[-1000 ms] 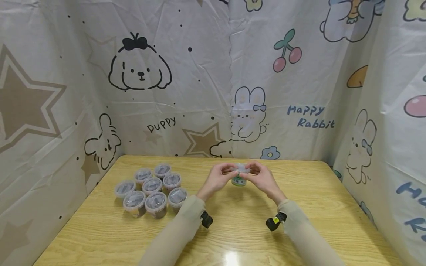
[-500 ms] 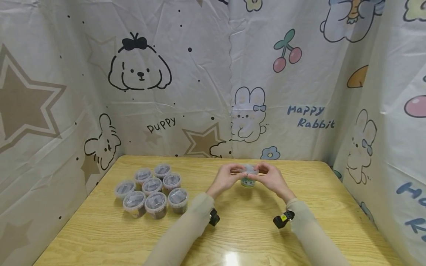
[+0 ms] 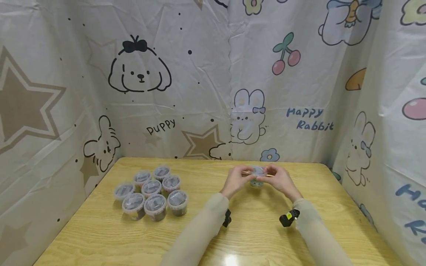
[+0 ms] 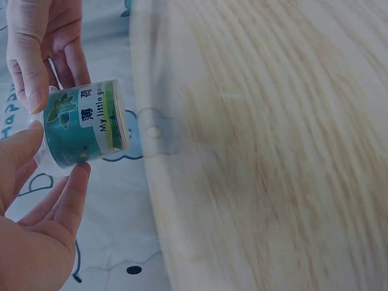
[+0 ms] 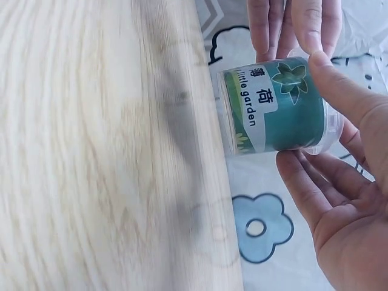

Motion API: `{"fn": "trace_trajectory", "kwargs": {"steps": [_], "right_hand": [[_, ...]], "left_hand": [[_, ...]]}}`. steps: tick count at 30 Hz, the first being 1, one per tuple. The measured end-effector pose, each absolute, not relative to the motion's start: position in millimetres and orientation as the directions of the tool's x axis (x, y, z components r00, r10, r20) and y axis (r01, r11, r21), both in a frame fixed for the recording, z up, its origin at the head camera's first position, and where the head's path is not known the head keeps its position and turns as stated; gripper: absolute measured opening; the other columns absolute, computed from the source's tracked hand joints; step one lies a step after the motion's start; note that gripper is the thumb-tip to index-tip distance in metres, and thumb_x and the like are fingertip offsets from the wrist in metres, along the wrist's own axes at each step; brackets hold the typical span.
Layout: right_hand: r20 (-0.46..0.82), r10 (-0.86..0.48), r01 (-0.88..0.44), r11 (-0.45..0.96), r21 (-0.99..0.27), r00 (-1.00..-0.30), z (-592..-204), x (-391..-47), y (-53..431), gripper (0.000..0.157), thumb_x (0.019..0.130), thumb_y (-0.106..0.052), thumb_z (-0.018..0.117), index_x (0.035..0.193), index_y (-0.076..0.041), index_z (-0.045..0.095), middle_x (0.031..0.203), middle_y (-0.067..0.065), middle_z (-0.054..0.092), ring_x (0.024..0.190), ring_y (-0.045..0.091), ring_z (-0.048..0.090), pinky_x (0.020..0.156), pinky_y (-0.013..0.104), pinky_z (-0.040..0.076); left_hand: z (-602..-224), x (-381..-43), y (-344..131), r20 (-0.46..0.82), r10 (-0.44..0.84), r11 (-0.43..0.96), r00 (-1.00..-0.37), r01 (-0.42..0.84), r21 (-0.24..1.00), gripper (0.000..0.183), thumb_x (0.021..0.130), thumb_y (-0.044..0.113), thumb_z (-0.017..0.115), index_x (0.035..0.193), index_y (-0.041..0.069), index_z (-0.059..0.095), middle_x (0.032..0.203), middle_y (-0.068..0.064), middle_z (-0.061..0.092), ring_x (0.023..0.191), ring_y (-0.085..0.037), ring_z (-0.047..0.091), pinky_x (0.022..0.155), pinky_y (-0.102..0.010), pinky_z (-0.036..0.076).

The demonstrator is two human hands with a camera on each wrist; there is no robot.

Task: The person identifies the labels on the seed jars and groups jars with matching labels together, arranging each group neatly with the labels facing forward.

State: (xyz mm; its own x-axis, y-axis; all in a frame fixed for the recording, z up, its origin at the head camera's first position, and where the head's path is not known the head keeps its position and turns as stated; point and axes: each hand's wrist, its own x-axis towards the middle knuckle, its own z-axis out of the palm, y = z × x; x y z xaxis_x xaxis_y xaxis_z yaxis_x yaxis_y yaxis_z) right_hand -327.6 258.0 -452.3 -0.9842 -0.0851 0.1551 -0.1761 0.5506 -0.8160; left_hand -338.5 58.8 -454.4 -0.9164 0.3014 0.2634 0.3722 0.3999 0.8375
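Both hands are together on a small clear plastic cup with a green "My little garden" label (image 4: 70,130), toward the back of the table. My left hand (image 3: 236,181) grips its left side near the lid (image 3: 258,170), and my right hand (image 3: 282,181) grips the right side. In the right wrist view the thumb and fingers of my right hand (image 5: 354,209) press around the cup (image 5: 282,109) by its translucent rim. The cup stands upright in the head view. Whether its base touches the table I cannot tell.
Several lidded plastic cups (image 3: 155,207) stand in a close group on the left of the wooden table (image 3: 259,236). A printed cloth (image 3: 199,92) hangs behind the table and along both sides. Each wrist carries a small black camera (image 3: 287,220).
Both hands have moved to the right along the table, carrying the labelled cup with them. The grip looks much the same. The group of cups on the left has stayed in place.
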Motion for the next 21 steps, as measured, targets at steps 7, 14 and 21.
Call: {"fn": "trace_trajectory", "kwargs": {"steps": [7, 14, 21], "right_hand": [[0.132, -0.063, -0.144, 0.572, -0.807, -0.989, -458, -333, 272, 0.045, 0.077, -0.041, 0.083, 0.096, -0.008, 0.057, 0.125, 0.014, 0.064, 0.125, 0.036, 0.057, 0.101, 0.051, 0.048], [0.132, -0.063, -0.144, 0.585, -0.798, -0.989, -461, -336, 278, 0.04, 0.078, -0.033, 0.084, 0.095, -0.007, 0.057, 0.127, 0.016, 0.063, 0.123, 0.038, 0.058, 0.101, 0.051, 0.049], [0.137, -0.046, -0.138, 0.594, -0.793, -0.989, -464, -339, 279, 0.038, 0.079, -0.029, 0.084, 0.093, -0.008, 0.057, 0.125, 0.015, 0.063, 0.123, 0.037, 0.058, 0.1, 0.049, 0.049]], "left_hand": [[-453, -339, 72, 0.236, 0.323, 0.426, -0.916, 0.364, 0.829, 0.027, 0.093, 0.016, 0.069, 0.119, 0.013, 0.071, 0.126, -0.006, 0.068, 0.107, -0.023, 0.069, 0.086, -0.03, 0.057], [-457, -343, 75, 0.193, 0.406, 0.446, -0.893, 0.378, 0.811, 0.033, 0.096, 0.009, 0.062, 0.13, 0.012, 0.064, 0.138, -0.006, 0.06, 0.113, -0.026, 0.066, 0.092, -0.031, 0.055], [-459, -346, 78, 0.158, 0.414, 0.504, -0.896, 0.371, 0.78, 0.038, 0.098, 0.003, 0.056, 0.133, 0.015, 0.062, 0.14, -0.006, 0.058, 0.128, -0.022, 0.056, 0.103, -0.035, 0.048]]}}
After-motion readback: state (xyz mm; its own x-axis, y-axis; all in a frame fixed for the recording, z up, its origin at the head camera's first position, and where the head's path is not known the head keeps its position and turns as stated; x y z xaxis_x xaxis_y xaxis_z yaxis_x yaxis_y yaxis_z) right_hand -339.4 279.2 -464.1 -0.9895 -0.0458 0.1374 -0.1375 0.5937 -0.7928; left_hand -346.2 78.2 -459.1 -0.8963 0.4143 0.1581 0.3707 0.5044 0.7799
